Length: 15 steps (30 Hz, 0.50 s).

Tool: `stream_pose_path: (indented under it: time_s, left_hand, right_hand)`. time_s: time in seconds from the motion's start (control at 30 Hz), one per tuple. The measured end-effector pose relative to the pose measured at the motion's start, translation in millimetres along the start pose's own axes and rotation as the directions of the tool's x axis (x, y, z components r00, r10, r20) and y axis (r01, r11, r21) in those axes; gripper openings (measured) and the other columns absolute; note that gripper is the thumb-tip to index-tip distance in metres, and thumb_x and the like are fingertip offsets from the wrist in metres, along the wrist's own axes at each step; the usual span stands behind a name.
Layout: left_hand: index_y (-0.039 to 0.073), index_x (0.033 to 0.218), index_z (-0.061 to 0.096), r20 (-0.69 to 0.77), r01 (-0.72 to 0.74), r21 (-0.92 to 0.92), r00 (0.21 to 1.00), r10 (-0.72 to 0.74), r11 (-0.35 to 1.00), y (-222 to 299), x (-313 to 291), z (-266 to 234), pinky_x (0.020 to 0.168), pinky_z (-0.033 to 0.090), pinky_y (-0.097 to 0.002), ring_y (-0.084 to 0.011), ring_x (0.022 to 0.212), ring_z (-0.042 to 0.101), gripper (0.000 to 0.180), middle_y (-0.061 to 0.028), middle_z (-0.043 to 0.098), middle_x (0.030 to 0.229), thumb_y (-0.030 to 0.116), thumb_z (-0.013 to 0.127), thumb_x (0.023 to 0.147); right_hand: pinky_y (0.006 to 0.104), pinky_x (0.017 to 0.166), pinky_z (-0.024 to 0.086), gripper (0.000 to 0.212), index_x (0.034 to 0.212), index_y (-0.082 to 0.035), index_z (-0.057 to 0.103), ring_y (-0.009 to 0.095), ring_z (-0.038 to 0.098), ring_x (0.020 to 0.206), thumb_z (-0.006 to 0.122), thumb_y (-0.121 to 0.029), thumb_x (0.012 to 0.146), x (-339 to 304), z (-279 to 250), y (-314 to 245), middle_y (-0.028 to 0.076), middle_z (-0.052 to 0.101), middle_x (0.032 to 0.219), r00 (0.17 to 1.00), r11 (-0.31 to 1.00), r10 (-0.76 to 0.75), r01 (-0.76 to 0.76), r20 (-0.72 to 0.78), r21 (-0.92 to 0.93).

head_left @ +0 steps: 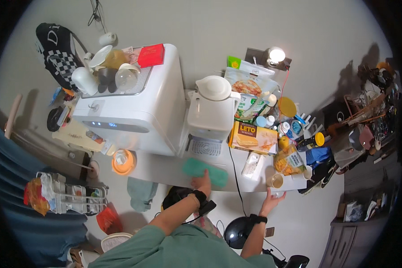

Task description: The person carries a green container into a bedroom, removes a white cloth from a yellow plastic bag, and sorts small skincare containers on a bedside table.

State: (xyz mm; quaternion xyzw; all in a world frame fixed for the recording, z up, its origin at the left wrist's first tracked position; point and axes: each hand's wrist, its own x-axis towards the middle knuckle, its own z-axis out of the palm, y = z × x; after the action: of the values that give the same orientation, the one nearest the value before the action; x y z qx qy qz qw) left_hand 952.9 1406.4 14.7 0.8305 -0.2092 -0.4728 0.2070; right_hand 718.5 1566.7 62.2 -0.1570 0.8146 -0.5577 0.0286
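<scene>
White tabletop (161,169) carries a green cloth (217,175) near its front edge; your left hand (202,183) rests on it, one finger extended (I cannot tell the others). Your right hand (269,203) is beside the cup (275,181), fingers too small to tell.

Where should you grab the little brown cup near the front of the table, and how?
Probably around its round side, coming from the front, thumb on one side and fingers on the other. I can't see a handle on the cup. The table's front edge is close by, and a snack bag sits behind, so the front looks easier to reach.
</scene>
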Motion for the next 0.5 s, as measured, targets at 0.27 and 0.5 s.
stream_pose_path:
  time_s: [0.27,0.5]
  left_hand:
    - [0.000,0.133,0.024,0.123,0.137,-0.069,0.984,-0.128,0.988,-11.5,21.4,-14.5,0.099,0.033,-0.0427,-0.0358,0.118,0.038,0.085,-0.0206,0.028,0.135,0.051,0.060,0.075]
    - [0.010,0.120,0.044,0.539,0.147,-0.161,0.841,-0.038,0.976,-4.5,4.7,-46.7,0.089,0.033,-0.0384,-0.0182,0.108,0.041,0.051,-0.0058,0.048,0.115,0.045,0.048,0.084]
  right_hand:
    - [0.0252,0.060,0.039,0.020,0.105,-0.001,0.047,0.012,0.043,0.067,0.045,-0.018,0.094,-51.7,32.8,-40.6,0.006,0.048,0.084,0.982,0.976,0.019,-0.059,0.187,0.211]
    - [0.0185,0.045,0.029,0.014,0.090,-0.007,0.042,0.005,0.036,0.052,0.043,-0.020,0.095,-110.3,79.2,-116.2,-0.002,0.039,0.063,0.806,0.856,-0.114,-0.217,0.581,0.469]
